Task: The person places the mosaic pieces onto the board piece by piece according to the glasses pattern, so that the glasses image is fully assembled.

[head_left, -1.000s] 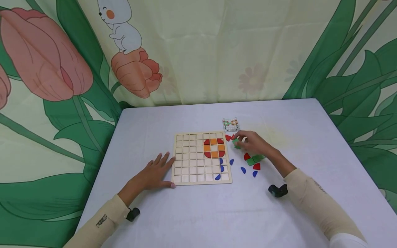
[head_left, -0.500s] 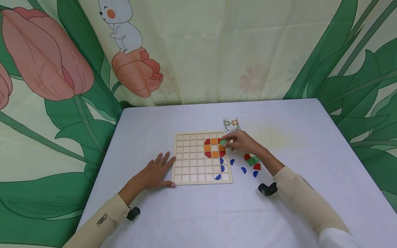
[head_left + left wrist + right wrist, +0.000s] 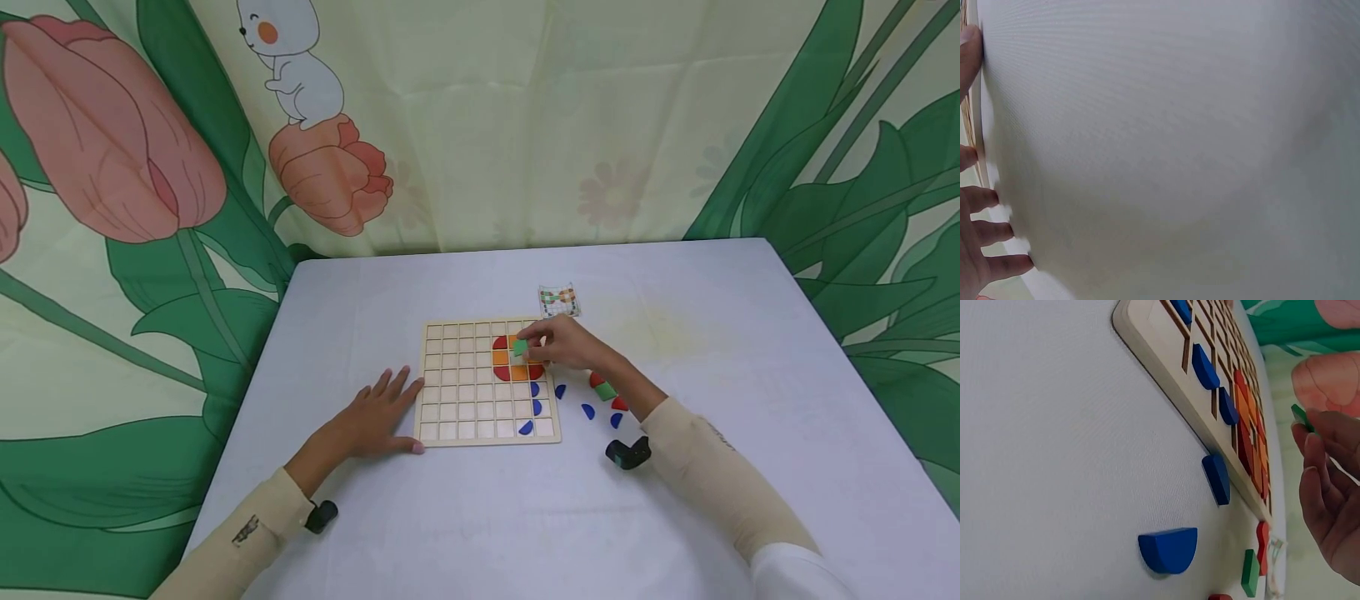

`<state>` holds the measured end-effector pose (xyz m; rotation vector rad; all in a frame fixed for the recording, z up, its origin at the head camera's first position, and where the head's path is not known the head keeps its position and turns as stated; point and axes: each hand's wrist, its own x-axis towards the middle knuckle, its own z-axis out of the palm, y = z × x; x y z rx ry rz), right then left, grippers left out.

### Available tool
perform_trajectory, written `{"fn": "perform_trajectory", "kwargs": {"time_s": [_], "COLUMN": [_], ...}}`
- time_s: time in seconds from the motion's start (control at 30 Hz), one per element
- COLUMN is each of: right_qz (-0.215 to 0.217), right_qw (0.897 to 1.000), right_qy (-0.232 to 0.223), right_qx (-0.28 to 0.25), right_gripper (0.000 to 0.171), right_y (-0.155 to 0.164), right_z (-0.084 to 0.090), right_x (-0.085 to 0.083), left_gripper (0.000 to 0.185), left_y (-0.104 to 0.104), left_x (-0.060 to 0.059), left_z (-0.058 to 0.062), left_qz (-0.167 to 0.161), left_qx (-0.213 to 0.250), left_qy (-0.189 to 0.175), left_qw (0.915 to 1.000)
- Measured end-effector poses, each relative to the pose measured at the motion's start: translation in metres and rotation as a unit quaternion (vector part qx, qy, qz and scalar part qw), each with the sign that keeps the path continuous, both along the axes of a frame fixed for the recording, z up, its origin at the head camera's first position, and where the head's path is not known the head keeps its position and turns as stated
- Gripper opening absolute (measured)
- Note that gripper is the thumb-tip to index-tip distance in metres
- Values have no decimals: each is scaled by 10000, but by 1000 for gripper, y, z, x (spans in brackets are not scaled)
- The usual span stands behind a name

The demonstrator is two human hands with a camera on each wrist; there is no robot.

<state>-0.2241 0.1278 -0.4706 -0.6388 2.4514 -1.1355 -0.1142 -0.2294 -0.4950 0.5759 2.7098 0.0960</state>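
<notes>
I see my right hand (image 3: 564, 346) pinching a little green square tile (image 3: 519, 347) in its fingertips. The tile is up in the air, just over the ring of red and orange pieces (image 3: 517, 358) on the wooden grid board (image 3: 457, 392). Under my fingers the ring has an open middle square. Three blue half-round pieces (image 3: 534, 408) sit in the board's squares on the near side of my pinch. Behind my wrist more loose pieces (image 3: 603, 400) lie on the white table (image 3: 465, 517): blue, red and green ones. A small pattern card (image 3: 558, 301) lies on the far side of my hand. My left hand (image 3: 375, 414) lies flat with straight fingers, touching the board's left edge and holding nothing.
</notes>
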Motion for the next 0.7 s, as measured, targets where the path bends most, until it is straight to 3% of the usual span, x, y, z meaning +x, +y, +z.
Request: {"fn": "perform_trajectory", "kwargs": {"time_s": [0.3, 0.7], "right_qz": [-210, -169], "right_qw": [9997, 9990], "right_qy": [-53, -337], "right_qx": [-113, -244], "right_gripper": [30, 25], "right_y": [-17, -40], "right_z": [-5, -14], "right_x": [-1, 1], "left_gripper": [110, 110], "left_y": [0, 0], "left_x": [0, 2], "left_z": [3, 2], "left_qz": [-16, 21], "left_qx": [83, 121], "left_qy": [25, 52], "left_qw": [10000, 9999]}}
